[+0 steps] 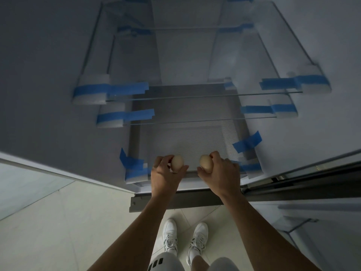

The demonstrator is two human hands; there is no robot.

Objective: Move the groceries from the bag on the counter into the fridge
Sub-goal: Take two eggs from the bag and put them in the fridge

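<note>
- Left egg point(177, 162) is gripped between the thumb and curled fingers of the left hand point(166, 174); right egg point(206, 163) is gripped likewise by the right hand point(221, 173).
- Both are held side by side, apart, at the front edge of the fridge point(48, 85), long axes roughly upright.
- Ribbed bottom shelf point(191, 137) lies directly ahead and below; both hands are equally near.
- Taped glass shelves point(195, 95) sit beyond.
</note>
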